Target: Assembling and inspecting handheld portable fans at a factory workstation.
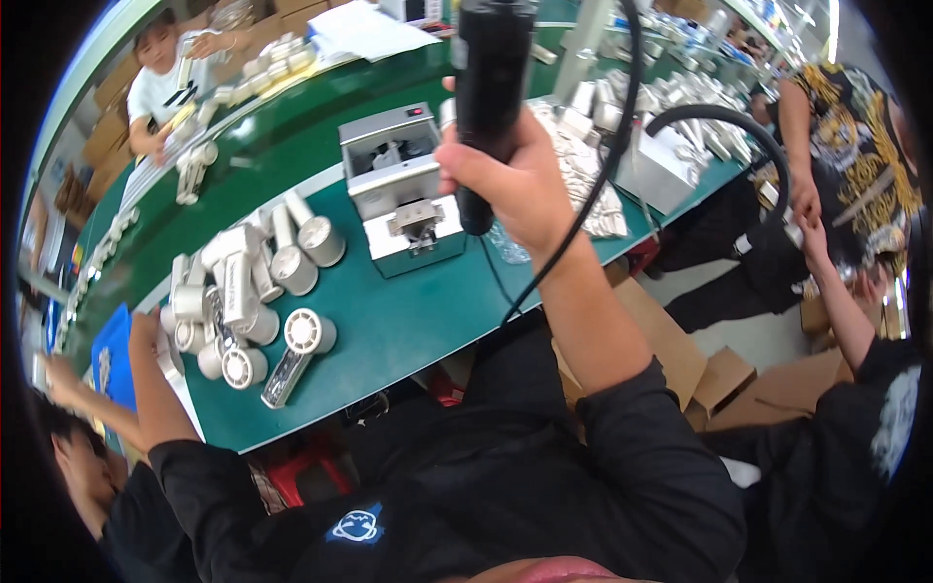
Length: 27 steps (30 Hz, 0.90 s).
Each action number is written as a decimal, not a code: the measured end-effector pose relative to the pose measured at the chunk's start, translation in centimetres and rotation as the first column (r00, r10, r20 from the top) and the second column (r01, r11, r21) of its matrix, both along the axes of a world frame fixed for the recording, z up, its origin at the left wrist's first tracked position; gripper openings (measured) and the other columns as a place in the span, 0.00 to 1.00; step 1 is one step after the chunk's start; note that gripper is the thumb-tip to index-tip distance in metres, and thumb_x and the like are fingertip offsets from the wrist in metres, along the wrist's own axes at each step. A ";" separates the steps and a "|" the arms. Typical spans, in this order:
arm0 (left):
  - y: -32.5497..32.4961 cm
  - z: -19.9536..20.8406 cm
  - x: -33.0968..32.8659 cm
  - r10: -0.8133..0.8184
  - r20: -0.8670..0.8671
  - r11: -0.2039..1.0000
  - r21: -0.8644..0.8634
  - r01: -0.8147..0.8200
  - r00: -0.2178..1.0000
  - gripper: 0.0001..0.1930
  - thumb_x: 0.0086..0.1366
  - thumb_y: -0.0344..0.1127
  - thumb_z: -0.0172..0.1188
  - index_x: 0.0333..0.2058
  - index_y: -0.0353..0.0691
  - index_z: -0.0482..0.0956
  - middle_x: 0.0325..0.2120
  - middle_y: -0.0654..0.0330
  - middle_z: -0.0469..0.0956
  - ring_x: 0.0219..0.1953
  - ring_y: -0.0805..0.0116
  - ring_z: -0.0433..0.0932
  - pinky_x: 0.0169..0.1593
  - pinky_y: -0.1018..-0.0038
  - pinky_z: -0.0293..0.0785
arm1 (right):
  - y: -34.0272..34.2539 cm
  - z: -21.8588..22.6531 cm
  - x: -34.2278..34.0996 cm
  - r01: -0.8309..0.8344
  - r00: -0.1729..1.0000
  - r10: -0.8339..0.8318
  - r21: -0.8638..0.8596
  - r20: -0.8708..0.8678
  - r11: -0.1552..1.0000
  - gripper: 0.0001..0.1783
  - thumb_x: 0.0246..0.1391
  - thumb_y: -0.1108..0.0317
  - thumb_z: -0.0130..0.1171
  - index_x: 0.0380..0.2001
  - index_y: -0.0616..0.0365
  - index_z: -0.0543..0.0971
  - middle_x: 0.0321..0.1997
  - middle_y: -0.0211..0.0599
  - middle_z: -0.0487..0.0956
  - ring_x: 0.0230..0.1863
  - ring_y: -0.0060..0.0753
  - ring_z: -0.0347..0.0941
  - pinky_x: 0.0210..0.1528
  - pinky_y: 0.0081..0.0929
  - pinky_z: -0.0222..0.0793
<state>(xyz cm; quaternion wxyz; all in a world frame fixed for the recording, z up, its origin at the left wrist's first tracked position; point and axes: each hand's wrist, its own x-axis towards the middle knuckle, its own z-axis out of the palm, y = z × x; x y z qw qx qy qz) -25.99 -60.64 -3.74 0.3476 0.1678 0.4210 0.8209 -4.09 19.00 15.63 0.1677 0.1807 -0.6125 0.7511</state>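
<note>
My right hand (520,180) is wrapped round a black electric screwdriver (494,73), held upright above the bench, its cable curving down past my forearm. Beside the tool stands a grey box-shaped screw feeder (400,189) with a red switch on top. At the left, my left hand (146,332) is at the edge of a pile of white hand-held fan bodies (233,277); its fingers are too hidden to show whether they hold anything. Closer to me lies one fan body with a round grille (309,331) and an open handle showing dark inner parts.
A green workbench (408,330) runs across, with a conveyor belt (301,112) behind it. White parts (588,165) are heaped at the right by a pale box (661,170). A blue bin (115,360) stands far left. Co-workers sit on several sides; cardboard boxes (651,330) stand below right.
</note>
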 end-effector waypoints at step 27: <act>56.8 3.8 26.5 0.106 -0.966 0.591 -0.130 -0.796 0.235 0.18 0.51 0.27 0.59 0.10 0.34 0.60 0.08 0.55 0.57 0.10 0.61 0.56 0.17 0.68 0.49 | 4.5 -13.2 0.0 0.483 0.866 -0.496 0.148 0.065 0.863 0.16 0.52 0.73 0.55 0.45 0.61 0.71 0.33 0.33 0.75 0.35 0.20 0.70 0.38 0.19 0.67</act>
